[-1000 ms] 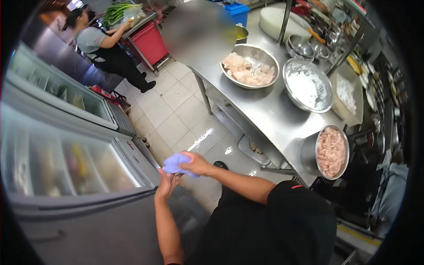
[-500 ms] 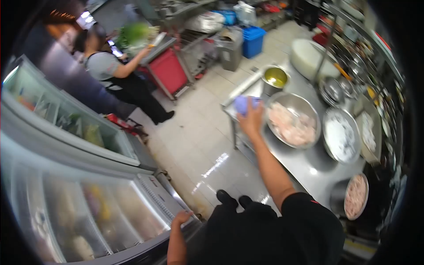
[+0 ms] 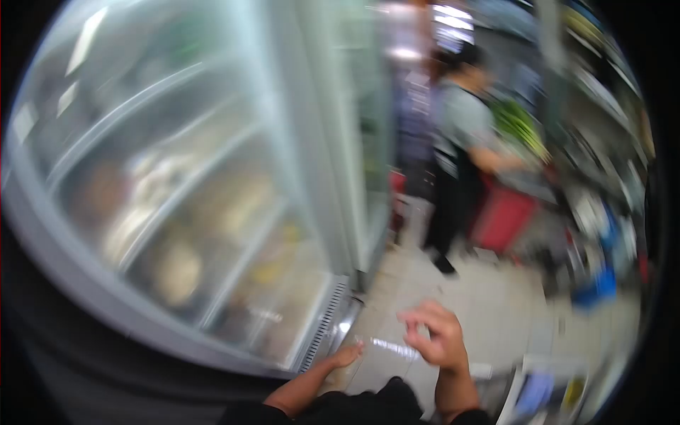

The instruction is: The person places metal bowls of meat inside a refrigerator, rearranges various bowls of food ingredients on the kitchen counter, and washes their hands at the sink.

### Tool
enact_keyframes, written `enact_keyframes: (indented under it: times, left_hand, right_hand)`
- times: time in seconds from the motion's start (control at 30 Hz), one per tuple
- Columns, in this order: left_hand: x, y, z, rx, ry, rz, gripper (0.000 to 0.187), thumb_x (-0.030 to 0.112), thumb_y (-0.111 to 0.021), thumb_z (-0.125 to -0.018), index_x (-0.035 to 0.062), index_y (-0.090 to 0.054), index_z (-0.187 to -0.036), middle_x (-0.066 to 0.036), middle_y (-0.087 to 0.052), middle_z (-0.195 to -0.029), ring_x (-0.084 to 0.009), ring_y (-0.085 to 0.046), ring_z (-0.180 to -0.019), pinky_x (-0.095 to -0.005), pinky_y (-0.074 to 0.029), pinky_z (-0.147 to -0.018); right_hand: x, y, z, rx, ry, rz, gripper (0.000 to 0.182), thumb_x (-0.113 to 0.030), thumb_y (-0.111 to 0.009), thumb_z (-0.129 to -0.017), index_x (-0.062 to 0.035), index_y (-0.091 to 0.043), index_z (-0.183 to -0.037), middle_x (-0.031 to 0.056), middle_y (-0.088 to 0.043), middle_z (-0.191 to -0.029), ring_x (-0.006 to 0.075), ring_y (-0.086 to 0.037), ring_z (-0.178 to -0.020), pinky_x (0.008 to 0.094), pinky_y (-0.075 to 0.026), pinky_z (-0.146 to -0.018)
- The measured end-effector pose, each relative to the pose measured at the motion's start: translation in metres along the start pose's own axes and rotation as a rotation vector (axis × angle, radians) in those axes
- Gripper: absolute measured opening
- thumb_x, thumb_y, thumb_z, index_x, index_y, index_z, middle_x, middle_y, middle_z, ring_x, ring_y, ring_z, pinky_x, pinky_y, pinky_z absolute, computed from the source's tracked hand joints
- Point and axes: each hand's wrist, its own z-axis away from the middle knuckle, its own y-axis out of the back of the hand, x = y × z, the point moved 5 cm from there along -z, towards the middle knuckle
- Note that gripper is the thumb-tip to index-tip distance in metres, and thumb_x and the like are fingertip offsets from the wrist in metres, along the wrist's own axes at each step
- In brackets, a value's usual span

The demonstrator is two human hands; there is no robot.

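Observation:
My right hand (image 3: 435, 334) is raised over the floor at the lower centre, fingers loosely curled and apart, with nothing visible between them. Lower and to its left, my left hand (image 3: 347, 354) hangs empty beside the bottom corner of a glass-door fridge (image 3: 320, 333), its fingers loosely extended and blurred. A purple item (image 3: 535, 393) lies on the metal table (image 3: 508, 397) at the bottom right, away from both hands. Next to it is the pot with yellow liquid (image 3: 572, 391), partly cut off by the dark edge of the view.
Blurred food shows behind the fridge's large glass door (image 3: 234, 234). Another person (image 3: 460, 134) stands beyond it at a counter with green vegetables (image 3: 520, 127) over a red panel (image 3: 504, 216). A blue bin (image 3: 596, 287) stands on the tiled floor (image 3: 482, 304) at the right.
The view has swung left towards the fridge. My right hand has let go of the purple item, which now lies on the table. The bowls of pale food have left the view.

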Motion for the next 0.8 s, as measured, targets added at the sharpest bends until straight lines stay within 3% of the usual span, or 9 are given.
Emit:
enact_keyframes:
  times: [0.13, 0.17, 0.2, 0.37, 0.53, 0.6, 0.7, 0.73, 0.8]
  left_hand:
    - [0.023, 0.051, 0.056, 0.332, 0.164, 0.005, 0.077, 0.06, -0.01, -0.093, 0.0017, -0.032, -0.139, -0.02, -0.034, -0.141, -0.0318, -0.03, -0.133, -0.0381, -0.021, -0.11]
    - [0.037, 0.061, 0.087, 0.404, 0.266, 0.037, 0.078, 0.061, -0.01, -0.093, 0.0012, -0.032, -0.139, -0.02, -0.034, -0.142, -0.0316, -0.03, -0.133, -0.0385, -0.021, -0.11]
    - [0.048, 0.063, 0.119, 0.469, 0.357, 0.093, 0.08, 0.062, -0.01, -0.092, 0.0007, -0.032, -0.139, -0.02, -0.033, -0.143, -0.0315, -0.03, -0.133, -0.0388, -0.021, -0.11]
    - [0.044, 0.003, 0.215, 0.883, 0.376, 0.753, 0.082, 0.064, -0.012, -0.091, 0.0, -0.032, -0.139, -0.02, -0.034, -0.142, -0.0327, -0.034, -0.131, -0.0401, -0.024, -0.109]
    - [0.052, -0.125, 0.278, 1.537, 0.652, 0.581, 0.091, 0.07, -0.021, -0.087, -0.0033, -0.023, -0.141, -0.022, -0.037, -0.14, -0.0355, -0.039, -0.127, -0.0412, -0.031, -0.106]
    - [0.041, -0.194, 0.293, 1.393, 1.093, 0.808, 0.103, 0.076, -0.031, -0.081, -0.0061, -0.017, -0.141, -0.027, -0.035, -0.139, -0.037, -0.038, -0.128, -0.0405, -0.03, -0.106]
    - [0.058, -0.249, 0.329, 1.442, 1.207, 0.831, 0.1, 0.06, -0.059, -0.078, -0.0128, -0.021, -0.137, -0.032, -0.042, -0.13, -0.0357, -0.048, -0.119, -0.0392, -0.037, -0.101]
    - [0.112, -0.243, 0.343, 1.678, 0.994, 1.329, 0.08, 0.046, -0.056, -0.086, -0.0082, -0.027, -0.137, -0.024, -0.05, -0.126, -0.026, -0.056, -0.11, -0.0362, -0.046, -0.09]
    - [0.168, -0.229, 0.366, 1.857, 0.413, 1.339, 0.063, 0.033, -0.054, -0.091, -0.0017, -0.031, -0.139, -0.016, -0.053, -0.123, -0.0169, -0.059, -0.098, -0.0252, -0.049, -0.076]
  right_hand:
    - [0.031, -0.032, -0.059, -0.252, 0.427, -0.674, 0.051, -0.052, -0.061, -0.082, -0.0015, -0.07, -0.083, 0.0023, -0.047, -0.046, 0.014, -0.039, -0.032, 0.0246, -0.03, -0.033]
    - [0.036, -0.04, -0.075, -0.207, 0.39, -0.989, 0.04, -0.029, -0.059, -0.085, 0.0026, -0.065, -0.061, 0.0018, -0.044, -0.039, 0.0107, -0.038, -0.028, 0.0235, -0.028, -0.029]
    - [0.029, -0.051, -0.094, -0.567, 0.435, -1.35, 0.041, -0.025, -0.057, -0.087, 0.0052, -0.063, -0.06, 0.0034, -0.046, -0.04, 0.0091, -0.036, -0.027, 0.0227, -0.023, -0.026]
    - [0.022, -0.086, -0.152, -1.098, 0.453, -2.418, 0.053, -0.035, -0.037, -0.1, 0.0066, -0.063, -0.08, 0.0132, -0.052, -0.047, 0.0141, -0.042, -0.03, 0.0241, -0.032, -0.028]
    - [0.039, -0.196, -0.109, -1.374, 0.049, -1.984, 0.064, -0.053, -0.035, -0.095, 0.0051, -0.057, -0.109, 0.007, -0.054, -0.057, 0.0111, -0.04, -0.036, 0.0233, -0.03, -0.032]
    - [0.013, -0.246, -0.062, -1.674, -0.004, -1.101, 0.063, -0.053, -0.035, -0.095, -0.0002, -0.051, -0.125, 0.0019, -0.053, -0.069, 0.0096, -0.048, -0.053, 0.0221, -0.039, -0.048]
    - [-0.011, -0.285, -0.007, -1.855, 0.248, -1.045, 0.061, -0.05, -0.033, -0.096, 0.0012, -0.051, -0.125, 0.0055, -0.057, -0.085, 0.0114, -0.054, -0.066, 0.025, -0.044, -0.059]
    - [-0.018, -0.294, 0.002, -1.88, 0.281, -1.061, 0.061, -0.05, -0.033, -0.096, 0.0012, -0.051, -0.125, 0.0055, -0.057, -0.085, 0.0114, -0.054, -0.066, 0.025, -0.044, -0.059]
    - [-0.015, -0.308, 0.023, -1.992, -0.054, -1.133, 0.064, -0.053, -0.033, -0.095, 0.001, -0.051, -0.124, 0.0062, -0.057, -0.086, 0.0117, -0.055, -0.067, 0.0248, -0.045, -0.059]
